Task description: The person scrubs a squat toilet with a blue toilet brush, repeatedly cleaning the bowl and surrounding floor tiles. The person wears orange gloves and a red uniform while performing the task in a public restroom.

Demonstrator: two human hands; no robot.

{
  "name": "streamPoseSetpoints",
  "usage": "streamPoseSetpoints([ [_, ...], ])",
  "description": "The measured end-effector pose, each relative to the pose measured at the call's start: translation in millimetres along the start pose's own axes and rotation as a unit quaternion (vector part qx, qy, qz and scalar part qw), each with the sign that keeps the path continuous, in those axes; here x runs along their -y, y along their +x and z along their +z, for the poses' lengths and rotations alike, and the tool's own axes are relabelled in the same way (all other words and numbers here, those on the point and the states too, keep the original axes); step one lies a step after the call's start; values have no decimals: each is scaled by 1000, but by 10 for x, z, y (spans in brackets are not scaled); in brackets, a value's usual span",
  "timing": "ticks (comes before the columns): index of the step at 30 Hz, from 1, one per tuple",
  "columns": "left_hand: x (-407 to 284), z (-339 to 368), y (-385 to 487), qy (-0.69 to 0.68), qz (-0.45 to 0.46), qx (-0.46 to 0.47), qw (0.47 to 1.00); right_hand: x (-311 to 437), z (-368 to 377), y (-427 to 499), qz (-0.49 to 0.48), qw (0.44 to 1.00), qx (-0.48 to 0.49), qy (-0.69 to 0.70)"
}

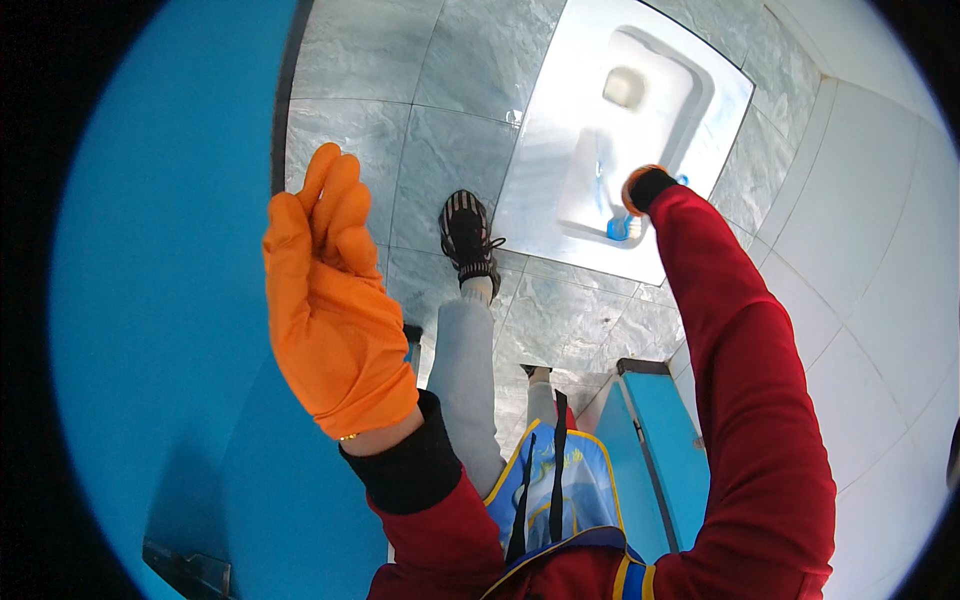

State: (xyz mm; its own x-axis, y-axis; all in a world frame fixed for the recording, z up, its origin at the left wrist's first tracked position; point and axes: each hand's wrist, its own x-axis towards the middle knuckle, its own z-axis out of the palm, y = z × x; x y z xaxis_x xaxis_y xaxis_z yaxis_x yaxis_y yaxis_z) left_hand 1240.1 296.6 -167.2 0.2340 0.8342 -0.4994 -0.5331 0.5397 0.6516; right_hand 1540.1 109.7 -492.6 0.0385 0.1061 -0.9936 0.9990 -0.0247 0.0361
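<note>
My left hand (337,300), in an orange rubber glove, is raised beside the blue partition panel. It holds nothing; its fingers are extended and slightly curled. Over the near end of a white squat toilet pan (525,202), my right hand (637,189) is mostly hidden by its dark cuff, with only a strip of orange glove showing. A blue scrub brush (619,227) with pale bristles shows just below that hand, and a bit of blue shows on its other side. My right hand appears closed on the brush. Blue streaks mark the basin.
Grey marbled tiles (457,172) surround the pan. A blue partition (172,285) rises on the left, pale wall tiles (832,210) on the right. Behind me stands a blue door panel (664,435). My striped shoe (466,225) is beside the pan; a blue apron (577,472) with black straps hangs down.
</note>
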Motion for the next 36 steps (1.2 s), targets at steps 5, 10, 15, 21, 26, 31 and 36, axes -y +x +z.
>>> streamPoseSetpoints([
  [5,5,-36,5,17,11,27,999,355,-73,68,3,992,-110,-58],
  [10,-21,-79,25,-34,7,61,998,122,-237,-237,-3,984,-159,-76],
  [15,-14,-59,48,-24,4,50,998,-156,-323,-436,-46,999,2,-29],
  [21,-38,-79,53,-41,11,50,998,442,-102,-160,-8,975,-171,-138],
  [26,-96,-144,43,-16,23,58,998,808,-4,-44,-123,943,-102,-290],
  [31,-127,-176,24,-27,35,48,998,283,-223,-264,-73,980,-152,-108],
  [36,-167,-201,46,-43,32,66,996,-125,-372,-342,1,995,-56,-86],
])
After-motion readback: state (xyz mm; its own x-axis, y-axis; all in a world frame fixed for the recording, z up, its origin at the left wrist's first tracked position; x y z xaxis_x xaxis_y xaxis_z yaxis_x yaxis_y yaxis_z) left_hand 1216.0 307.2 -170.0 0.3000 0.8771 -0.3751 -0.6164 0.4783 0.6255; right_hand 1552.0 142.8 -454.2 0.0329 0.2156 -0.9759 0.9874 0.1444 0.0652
